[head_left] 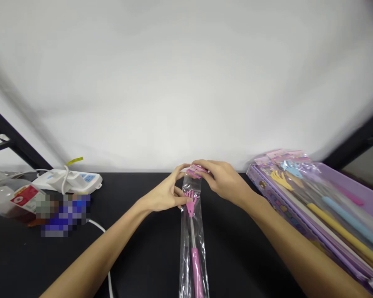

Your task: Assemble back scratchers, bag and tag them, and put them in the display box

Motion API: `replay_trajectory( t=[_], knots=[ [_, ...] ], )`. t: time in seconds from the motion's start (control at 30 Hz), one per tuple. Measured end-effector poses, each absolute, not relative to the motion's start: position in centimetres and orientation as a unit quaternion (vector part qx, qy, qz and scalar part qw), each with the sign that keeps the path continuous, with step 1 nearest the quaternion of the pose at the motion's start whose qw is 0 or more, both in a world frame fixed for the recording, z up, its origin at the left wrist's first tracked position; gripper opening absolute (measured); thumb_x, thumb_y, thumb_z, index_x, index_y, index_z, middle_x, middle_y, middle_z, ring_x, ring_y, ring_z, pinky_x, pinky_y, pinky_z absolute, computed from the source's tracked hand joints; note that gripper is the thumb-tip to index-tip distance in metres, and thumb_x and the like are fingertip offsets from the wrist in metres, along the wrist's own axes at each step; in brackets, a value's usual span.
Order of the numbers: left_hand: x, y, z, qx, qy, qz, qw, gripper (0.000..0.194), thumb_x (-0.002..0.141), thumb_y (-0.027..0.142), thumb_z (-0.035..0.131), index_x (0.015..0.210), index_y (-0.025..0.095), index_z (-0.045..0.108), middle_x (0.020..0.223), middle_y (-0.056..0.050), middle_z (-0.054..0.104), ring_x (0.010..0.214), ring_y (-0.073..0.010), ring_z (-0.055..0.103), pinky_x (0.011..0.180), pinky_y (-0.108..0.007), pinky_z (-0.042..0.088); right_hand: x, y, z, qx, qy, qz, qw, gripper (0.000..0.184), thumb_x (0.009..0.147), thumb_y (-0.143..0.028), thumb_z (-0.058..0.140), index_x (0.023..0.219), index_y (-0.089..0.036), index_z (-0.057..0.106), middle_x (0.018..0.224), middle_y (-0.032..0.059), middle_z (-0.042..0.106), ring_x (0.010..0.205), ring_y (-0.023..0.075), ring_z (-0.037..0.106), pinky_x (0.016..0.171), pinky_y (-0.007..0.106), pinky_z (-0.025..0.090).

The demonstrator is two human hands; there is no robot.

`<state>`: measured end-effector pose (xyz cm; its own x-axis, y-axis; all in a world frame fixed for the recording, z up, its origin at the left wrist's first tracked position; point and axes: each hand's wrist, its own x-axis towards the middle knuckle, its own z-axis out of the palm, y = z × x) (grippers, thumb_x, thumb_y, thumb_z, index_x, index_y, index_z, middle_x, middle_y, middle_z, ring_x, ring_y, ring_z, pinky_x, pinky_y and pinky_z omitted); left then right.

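A pink back scratcher (pixel 195 265) with a hand-shaped head and a metal shaft lies inside a long clear plastic bag (pixel 185 244) in front of me. My left hand (pixel 166 192) grips the bag around the scratcher's head, its thumb across the pink fingers. At the bag's top, my right hand (pixel 222 180) pinches the pink printed header (pixel 195 170) between thumb and fingers. Part of the header is hidden by the fingers of both hands.
On the right, a purple box (pixel 338 178) holds several bagged back scratchers, among them a yellow one (pixel 342 231) and a blue one (pixel 354 219). To the left are a white power strip (pixel 90 181) with cords and a clear bag with a red label (pixel 25 194). A white wall (pixel 186 82) rises behind the black table (pixel 143 256).
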<state>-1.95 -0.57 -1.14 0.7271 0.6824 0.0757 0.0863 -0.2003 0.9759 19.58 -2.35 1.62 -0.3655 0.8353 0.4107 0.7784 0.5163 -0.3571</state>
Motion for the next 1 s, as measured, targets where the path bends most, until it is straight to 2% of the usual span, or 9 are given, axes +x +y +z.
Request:
replay_trajectory(
  t=[0.1, 0.23, 0.33, 0.47, 0.6, 0.73, 0.83, 0.93, 1.0],
  knots=[
    [-1.97, -0.46, -1.30, 0.720, 0.273, 0.253, 0.585, 0.092, 0.076, 0.017, 0.071, 0.150, 0.036, 0.020, 0.145, -0.021, 0.040, 0.067, -0.0118, 0.067, 0.055, -0.027, 0.052, 19.75, -2.48, 1.98, -0.508, -0.825, 0.016, 0.246, 0.031, 0.098, -0.029, 0.040, 0.124, -0.024, 0.058, 0.100, 0.0072, 0.072, 0.083, 0.0220, 0.067, 0.072, 0.032, 0.045],
    [-1.94, -0.50, -1.30, 0.710, 0.289, 0.250, 0.592, 0.083, 0.076, 0.020, 0.073, 0.146, 0.027, 0.028, 0.114, -0.013, 0.064, 0.072, -0.0148, 0.069, 0.067, -0.031, 0.054, 19.92, -2.59, 2.29, -0.503, -0.839, -0.036, 0.204, 0.032, 0.097, -0.027, 0.041, 0.122, -0.025, 0.061, 0.094, 0.0076, 0.073, 0.077, 0.0225, 0.066, 0.068, 0.032, 0.043],
    [-1.94, -0.64, -0.98, 0.709, 0.302, 0.260, 0.582, 0.081, 0.076, 0.020, 0.073, 0.144, 0.028, 0.030, 0.112, -0.012, 0.065, 0.071, -0.0148, 0.069, 0.069, -0.033, 0.054, 20.05, -2.38, 2.13, -0.479, -0.850, -0.005, 0.219, 0.032, 0.095, -0.023, 0.045, 0.120, -0.026, 0.064, 0.095, 0.0064, 0.073, 0.079, 0.0211, 0.066, 0.070, 0.032, 0.045],
    [-1.96, -0.74, -0.62, 0.717, 0.287, 0.262, 0.579, 0.078, 0.076, 0.018, 0.071, 0.143, 0.027, 0.031, 0.110, -0.012, 0.067, 0.067, -0.0134, 0.067, 0.066, -0.032, 0.053, 20.37, -1.95, 1.94, -0.463, -0.827, 0.112, 0.298, 0.031, 0.089, -0.022, 0.054, 0.117, -0.027, 0.067, 0.109, 0.0037, 0.072, 0.089, 0.0201, 0.066, 0.075, 0.031, 0.050],
    [-1.97, -0.68, -0.62, 0.720, 0.278, 0.258, 0.581, 0.078, 0.075, 0.018, 0.070, 0.143, 0.026, 0.031, 0.110, -0.013, 0.068, 0.066, -0.0140, 0.067, 0.061, -0.030, 0.052, 20.61, -1.89, 2.04, -0.463, -0.818, 0.155, 0.303, 0.037, 0.088, -0.020, 0.054, 0.121, -0.027, 0.066, 0.110, 0.0051, 0.070, 0.095, 0.0212, 0.065, 0.078, 0.033, 0.052],
    [-2.04, -0.60, -0.75, 0.721, 0.280, 0.261, 0.577, 0.077, 0.075, 0.020, 0.071, 0.142, 0.024, 0.033, 0.112, -0.015, 0.067, 0.066, -0.0142, 0.067, 0.064, -0.031, 0.053, 20.51, -2.11, 2.22, -0.460, -0.801, 0.205, 0.322, 0.037, 0.084, -0.018, 0.057, 0.119, -0.024, 0.068, 0.110, 0.0067, 0.069, 0.091, 0.0204, 0.066, 0.076, 0.032, 0.054],
    [-2.09, -0.52, -0.88, 0.720, 0.286, 0.255, 0.579, 0.075, 0.076, 0.020, 0.072, 0.141, 0.023, 0.035, 0.114, -0.015, 0.067, 0.067, -0.0144, 0.067, 0.065, -0.032, 0.053, 20.47, -2.26, 2.50, -0.470, -0.774, 0.260, 0.336, 0.039, 0.085, -0.019, 0.056, 0.122, -0.023, 0.065, 0.107, 0.0057, 0.071, 0.078, 0.0175, 0.068, 0.071, 0.031, 0.056],
    [-2.07, -0.48, -0.87, 0.717, 0.289, 0.246, 0.584, 0.073, 0.075, 0.020, 0.072, 0.139, 0.022, 0.037, 0.116, -0.016, 0.067, 0.067, -0.0142, 0.067, 0.065, -0.031, 0.052, 20.52, -2.33, 2.68, -0.483, -0.777, 0.234, 0.329, 0.038, 0.088, -0.019, 0.052, 0.123, -0.024, 0.063, 0.094, 0.0034, 0.073, 0.066, 0.0161, 0.067, 0.068, 0.033, 0.056],
    [-2.03, -0.52, -0.76, 0.719, 0.286, 0.245, 0.584, 0.071, 0.076, 0.021, 0.073, 0.138, 0.023, 0.039, 0.116, -0.016, 0.067, 0.067, -0.0139, 0.068, 0.066, -0.031, 0.052, 20.54, -2.32, 2.67, -0.475, -0.793, 0.195, 0.329, 0.036, 0.088, -0.018, 0.052, 0.121, -0.025, 0.065, 0.099, 0.0034, 0.073, 0.074, 0.0175, 0.068, 0.072, 0.033, 0.056]
  ],
)
